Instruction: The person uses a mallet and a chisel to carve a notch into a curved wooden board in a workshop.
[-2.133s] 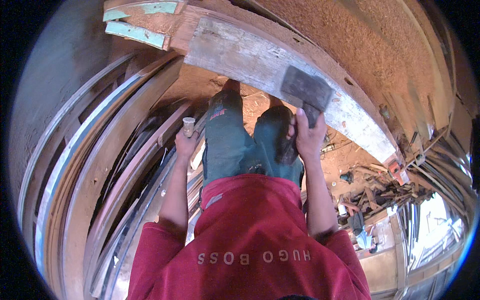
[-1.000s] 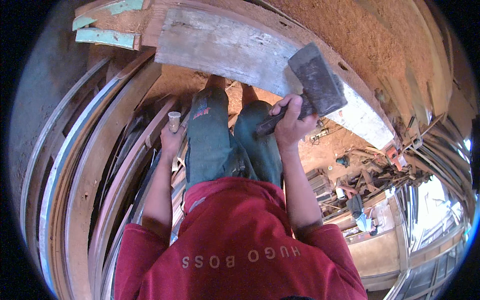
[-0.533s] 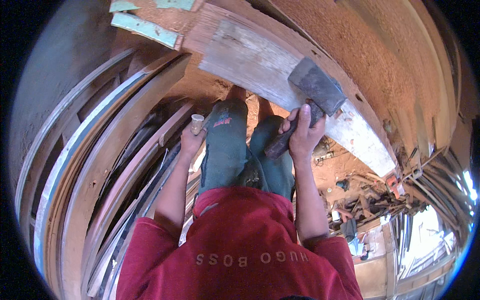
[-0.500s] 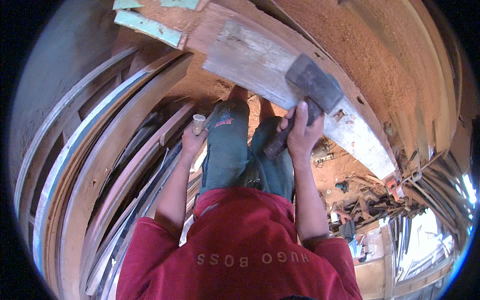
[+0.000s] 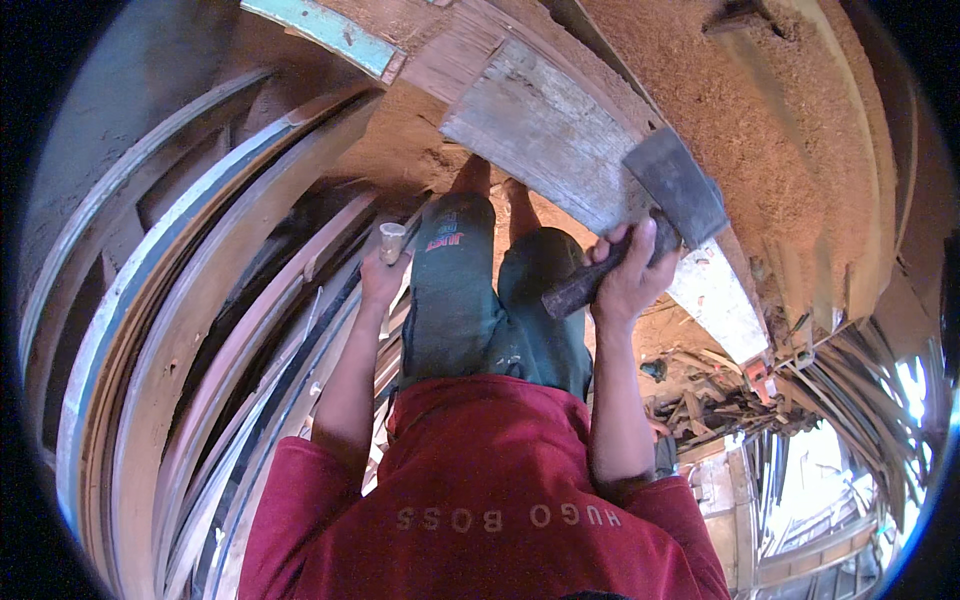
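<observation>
My right hand (image 5: 632,280) is wrapped round the short dark handle of a mallet (image 5: 677,187). Its heavy dark block head is raised over the weathered grey board (image 5: 550,130) in front of my knees, hiding part of it. At my left, beside my thigh, my left hand (image 5: 381,277) is closed round a wooden tool handle (image 5: 391,244). The handle's pale round end points up out of the fist; whatever lies below the fist is hidden.
Several long planks (image 5: 180,330) stand along my left side. Sawdust (image 5: 740,130) covers the surface at the far right. A turquoise-painted wood strip (image 5: 325,35) lies far left, an orange tool (image 5: 760,380) by the board's right end. Wood scraps (image 5: 700,410) are heaped at the right.
The mallet and my right hand have moved right and slightly down. The view has shifted, so the board appears farther right. My left hand keeps its hold on the wooden handle.
</observation>
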### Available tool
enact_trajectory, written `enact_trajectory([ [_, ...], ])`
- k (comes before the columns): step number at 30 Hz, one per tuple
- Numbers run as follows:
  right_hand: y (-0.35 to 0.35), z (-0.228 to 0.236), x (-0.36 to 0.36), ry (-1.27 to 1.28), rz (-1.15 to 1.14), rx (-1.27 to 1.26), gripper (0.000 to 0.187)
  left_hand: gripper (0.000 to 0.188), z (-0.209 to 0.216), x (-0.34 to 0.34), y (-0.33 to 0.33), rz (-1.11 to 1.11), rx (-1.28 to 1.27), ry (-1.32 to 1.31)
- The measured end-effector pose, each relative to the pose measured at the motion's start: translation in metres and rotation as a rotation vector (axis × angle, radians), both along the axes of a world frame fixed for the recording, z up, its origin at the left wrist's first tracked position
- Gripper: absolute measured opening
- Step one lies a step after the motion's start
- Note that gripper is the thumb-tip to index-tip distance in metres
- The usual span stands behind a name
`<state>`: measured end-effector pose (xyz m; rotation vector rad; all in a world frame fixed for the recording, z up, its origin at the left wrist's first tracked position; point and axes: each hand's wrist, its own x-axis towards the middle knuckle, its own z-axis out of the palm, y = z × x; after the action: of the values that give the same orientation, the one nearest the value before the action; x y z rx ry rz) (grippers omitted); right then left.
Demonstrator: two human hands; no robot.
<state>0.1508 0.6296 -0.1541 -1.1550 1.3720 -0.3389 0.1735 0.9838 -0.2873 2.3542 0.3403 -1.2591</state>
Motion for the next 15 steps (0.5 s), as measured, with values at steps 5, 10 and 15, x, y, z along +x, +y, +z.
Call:
enact_trajectory([
  [5, 0.007, 0.001, 0.003, 0.014, -0.175, 0.064, 0.024, 0.032, -0.008, -0.016, 0.016, -0.077, -0.057, -0.082],
  [10, 0.008, -0.012, 0.042, -0.004, 0.157, 0.024, 0.022, 0.033, -0.011, -0.016, 0.02, -0.019, -0.047, 0.007],
  [15, 0.002, -0.002, 0.048, -0.052, 0.093, 0.041, 0.022, 0.033, -0.009, -0.009, 0.014, -0.036, -0.046, -0.048],
])
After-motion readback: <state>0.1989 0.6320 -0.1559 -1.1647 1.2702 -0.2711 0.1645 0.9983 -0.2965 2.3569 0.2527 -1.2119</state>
